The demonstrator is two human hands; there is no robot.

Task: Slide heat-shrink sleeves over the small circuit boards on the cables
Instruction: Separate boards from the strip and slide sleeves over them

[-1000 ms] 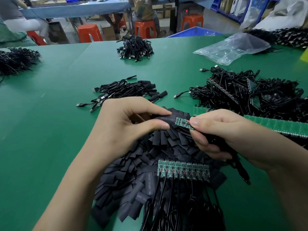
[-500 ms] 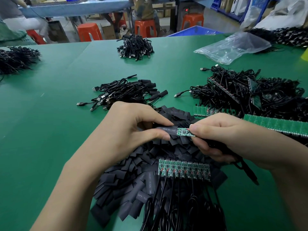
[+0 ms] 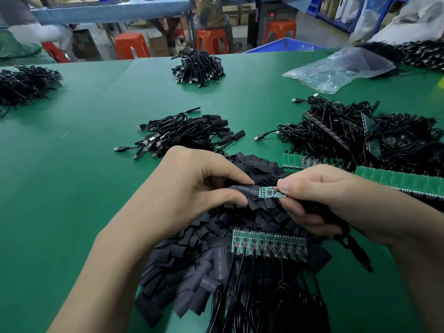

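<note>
Nearest the camera, a joined strip of circuit boards [image 3: 269, 245], black leads attached, lies on a heap of heat-shrink sleeves [image 3: 192, 255] on the green table [image 3: 72, 176]. Just beyond, the fingers of the left hand [image 3: 192, 188] pinch one sleeve [image 3: 245, 189], its mouth meeting the end of a single circuit board [image 3: 270, 192] pinched by the right hand [image 3: 331, 198], whose lower fingers curl round its cable [image 3: 353, 246]. Farther off lie a cable bundle [image 3: 187, 135], a plastic bag [image 3: 336, 68] and orange stools [image 3: 131, 48].
</note>
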